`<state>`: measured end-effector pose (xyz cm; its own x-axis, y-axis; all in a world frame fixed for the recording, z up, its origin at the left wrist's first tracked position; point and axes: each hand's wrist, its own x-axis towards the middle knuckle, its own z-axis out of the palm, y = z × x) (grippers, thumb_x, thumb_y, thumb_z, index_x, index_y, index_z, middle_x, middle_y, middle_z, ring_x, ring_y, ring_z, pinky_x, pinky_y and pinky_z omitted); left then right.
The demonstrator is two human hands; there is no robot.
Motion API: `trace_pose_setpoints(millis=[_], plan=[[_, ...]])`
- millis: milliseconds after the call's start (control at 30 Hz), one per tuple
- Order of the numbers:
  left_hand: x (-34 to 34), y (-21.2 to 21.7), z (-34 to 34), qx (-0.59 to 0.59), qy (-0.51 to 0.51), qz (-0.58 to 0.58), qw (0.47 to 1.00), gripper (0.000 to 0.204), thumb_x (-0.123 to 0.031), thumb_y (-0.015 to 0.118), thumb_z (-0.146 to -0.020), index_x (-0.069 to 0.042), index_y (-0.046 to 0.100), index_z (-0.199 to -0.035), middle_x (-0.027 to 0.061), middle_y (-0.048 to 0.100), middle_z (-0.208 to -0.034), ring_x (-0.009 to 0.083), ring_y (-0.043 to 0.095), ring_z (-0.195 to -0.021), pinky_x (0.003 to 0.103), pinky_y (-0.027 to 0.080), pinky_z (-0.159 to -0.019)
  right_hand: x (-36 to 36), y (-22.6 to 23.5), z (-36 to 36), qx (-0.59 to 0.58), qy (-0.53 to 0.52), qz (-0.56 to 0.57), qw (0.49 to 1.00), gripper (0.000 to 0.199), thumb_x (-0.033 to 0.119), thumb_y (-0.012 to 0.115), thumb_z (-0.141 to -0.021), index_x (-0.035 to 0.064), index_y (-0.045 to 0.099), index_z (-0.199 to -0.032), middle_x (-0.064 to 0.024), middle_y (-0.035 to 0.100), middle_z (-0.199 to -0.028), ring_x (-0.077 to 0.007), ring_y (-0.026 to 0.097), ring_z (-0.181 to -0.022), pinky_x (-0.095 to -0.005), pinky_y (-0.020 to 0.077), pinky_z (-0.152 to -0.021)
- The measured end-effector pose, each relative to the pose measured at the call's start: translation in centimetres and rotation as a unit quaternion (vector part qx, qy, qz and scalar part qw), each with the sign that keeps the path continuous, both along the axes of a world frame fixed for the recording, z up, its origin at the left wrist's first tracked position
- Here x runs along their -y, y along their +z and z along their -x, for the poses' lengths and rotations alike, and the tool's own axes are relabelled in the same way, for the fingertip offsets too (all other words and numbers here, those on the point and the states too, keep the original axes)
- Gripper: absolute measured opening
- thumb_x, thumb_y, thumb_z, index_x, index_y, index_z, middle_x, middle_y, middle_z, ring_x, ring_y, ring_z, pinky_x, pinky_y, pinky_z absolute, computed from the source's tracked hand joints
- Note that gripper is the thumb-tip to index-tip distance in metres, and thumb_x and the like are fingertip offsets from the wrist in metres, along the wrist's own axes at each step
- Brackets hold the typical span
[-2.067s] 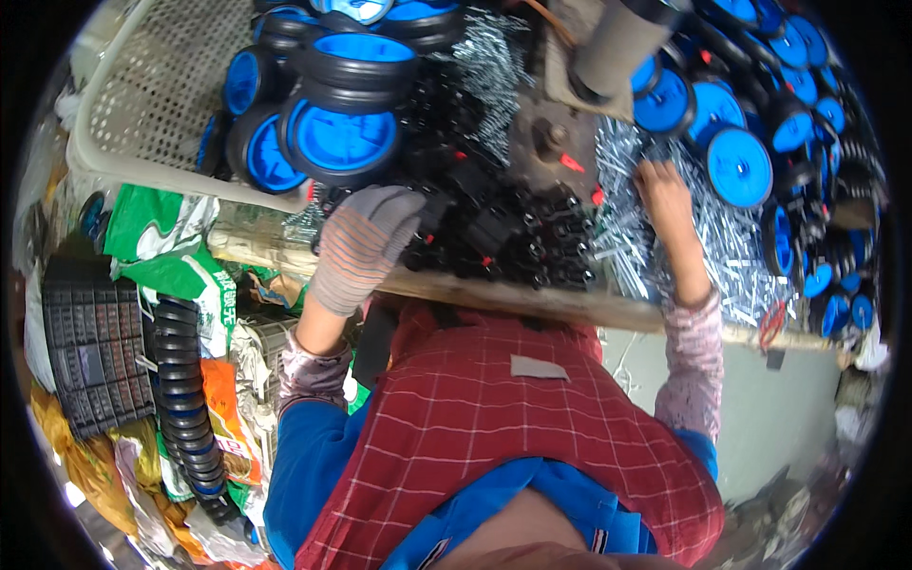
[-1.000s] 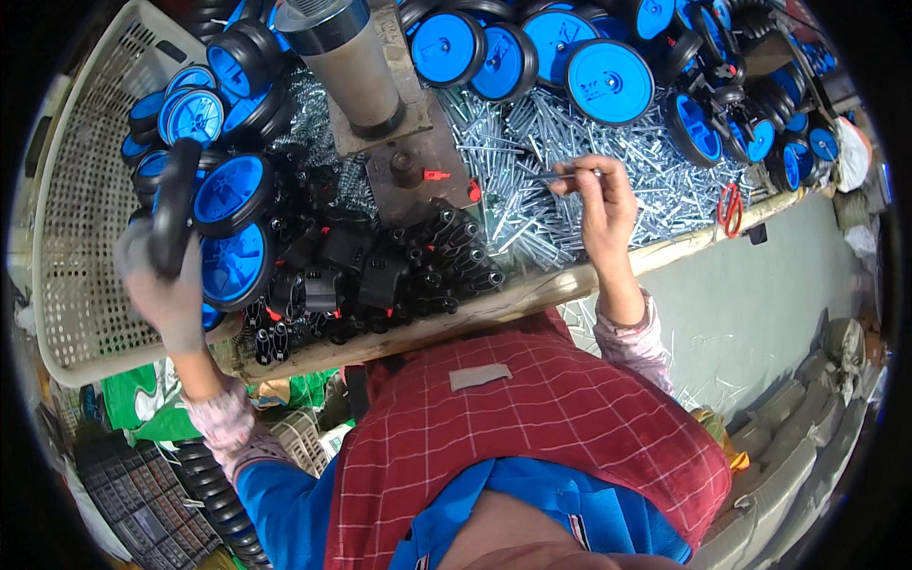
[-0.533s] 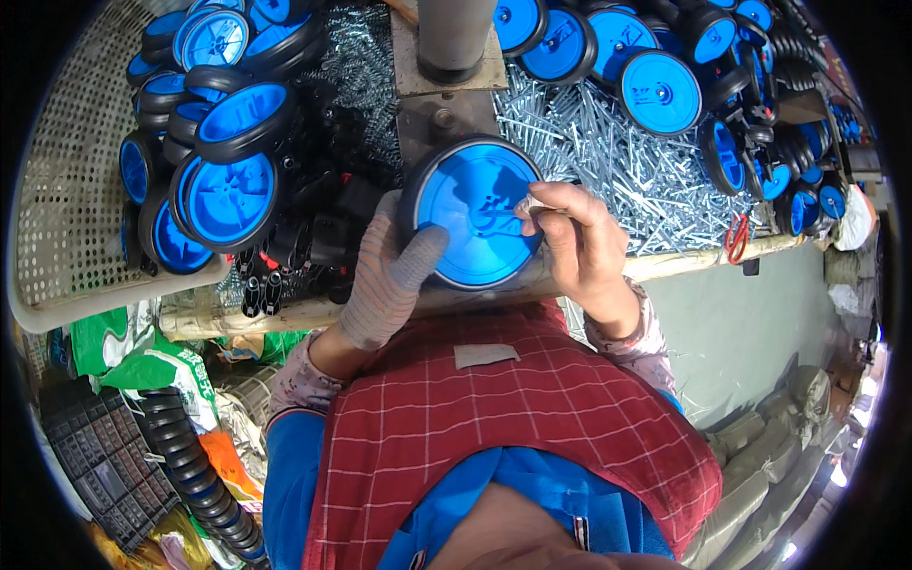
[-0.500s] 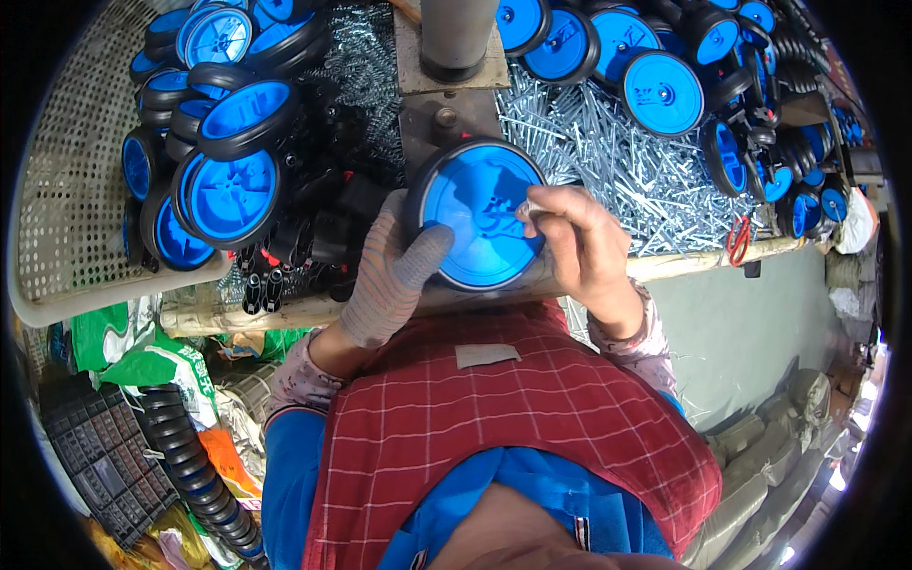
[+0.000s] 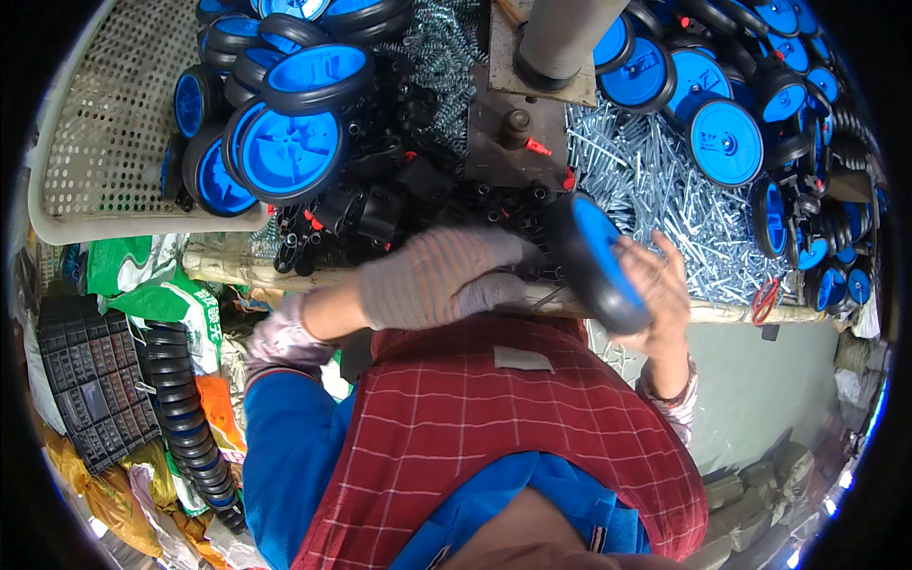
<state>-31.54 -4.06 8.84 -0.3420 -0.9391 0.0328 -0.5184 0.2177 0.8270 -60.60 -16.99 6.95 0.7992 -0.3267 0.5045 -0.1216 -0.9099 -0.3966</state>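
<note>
A wheel (image 5: 579, 271) with a black tyre and blue hub stands tilted on edge in front of me. My right hand (image 5: 662, 290), bare, is closed on its right side, against the blue face. From the tyre side a thin metal rod (image 5: 548, 298) points toward my left hand. My left hand (image 5: 442, 275), in a grey striped knitted glove, is just left of the wheel. Its thumb and fingers are apart, with blurred tips; I see nothing held. Beyond it lie black plastic parts (image 5: 378, 211), some with red pieces.
Loose metal pins (image 5: 655, 180) cover the bench to the right, near red-handled scissors (image 5: 765, 300). Springs (image 5: 442, 57) lie at the back. A metal post (image 5: 573, 43) stands beside a steel plate with a peg (image 5: 516, 126). Blue wheels (image 5: 290, 152) pile by a perforated crate (image 5: 114, 142).
The wheel has left the spot before the peg, moving right and tipping from face-up onto its edge. My left hand has let go of it; my right hand now grips it. The view has shifted.
</note>
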Motion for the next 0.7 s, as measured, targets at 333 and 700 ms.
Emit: trace_pose_setpoints(millis=[333,700], plan=[[6.2,1.9,-7.5,0.571,-0.084,-0.060,0.814,0.049,-0.016,0.078,-0.072,-0.010,0.064,-0.118,0.0085,0.056,-0.117,0.0277,0.055,-0.115,0.039,0.048,-0.095,1.6,-7.9,-1.2,0.310,-0.264,-0.368,0.836,0.046,0.034,0.068,-0.093,-0.0055,0.061,-0.114,-0.0053,0.063,-0.097,-0.0101,0.053,-0.083,-0.0256,0.0427,-0.074],[7.9,0.3,-6.5,0.051,0.093,-0.103,0.989,0.051,-0.016,0.076,-0.081,0.003,0.054,-0.123,0.0152,0.067,-0.109,0.0280,0.065,-0.101,0.039,0.052,-0.087,4.0,-6.9,-5.0,0.456,-0.195,-0.575,0.651,0.042,0.025,0.068,-0.095,-0.0035,0.057,-0.124,-0.0073,0.064,-0.111,-0.0137,0.061,-0.097,-0.0303,0.0479,-0.090]])
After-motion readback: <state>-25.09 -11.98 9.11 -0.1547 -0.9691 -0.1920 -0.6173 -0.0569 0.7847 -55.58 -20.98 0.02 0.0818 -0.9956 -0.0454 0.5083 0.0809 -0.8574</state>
